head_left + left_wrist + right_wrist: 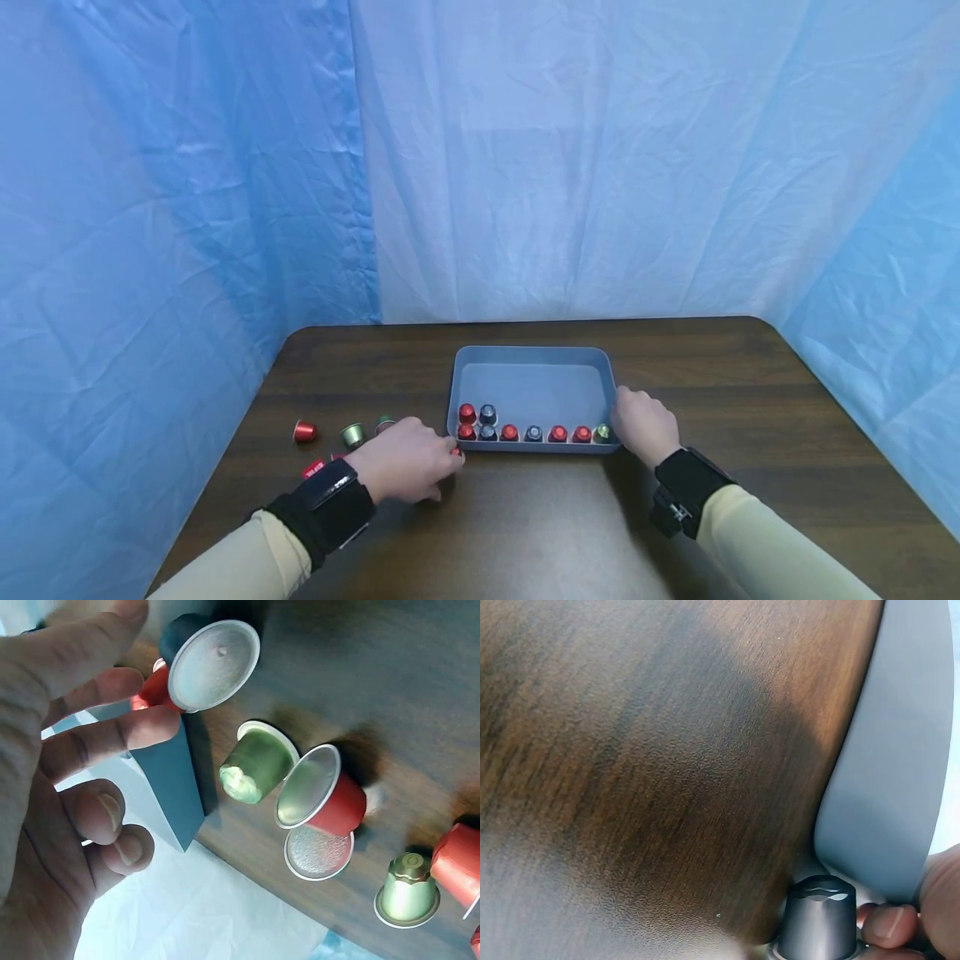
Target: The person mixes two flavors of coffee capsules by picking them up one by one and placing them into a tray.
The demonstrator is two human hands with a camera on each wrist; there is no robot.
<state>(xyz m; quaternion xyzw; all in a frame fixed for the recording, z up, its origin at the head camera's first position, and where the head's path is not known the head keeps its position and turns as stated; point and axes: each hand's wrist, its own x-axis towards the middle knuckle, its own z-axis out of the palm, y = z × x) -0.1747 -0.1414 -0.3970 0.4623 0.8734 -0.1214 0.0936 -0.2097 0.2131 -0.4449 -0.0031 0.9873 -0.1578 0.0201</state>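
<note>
Coffee capsules are spread over the table and a blue-grey tray [534, 352]. My left hand [408, 460] reaches down beside the tray's front left corner. In the left wrist view its thumb and fingers are apart, close around a dark capsule with a silver lid [214, 667]. A red capsule [153, 691] is partly hidden behind its fingertips. My right hand [647, 423] is curled at the tray's right wall. In the right wrist view its fingertips meet a black capsule [817, 919], whose lower end is cut off by the frame.
Inside the tray, red, dark and green capsules line the front wall, with a red capsule [467, 413] and a dark capsule [487, 414] behind them at left. Loose on the table's left lie a red capsule [304, 432], a green capsule [352, 435] and others. Blue curtains [570, 167] enclose the table.
</note>
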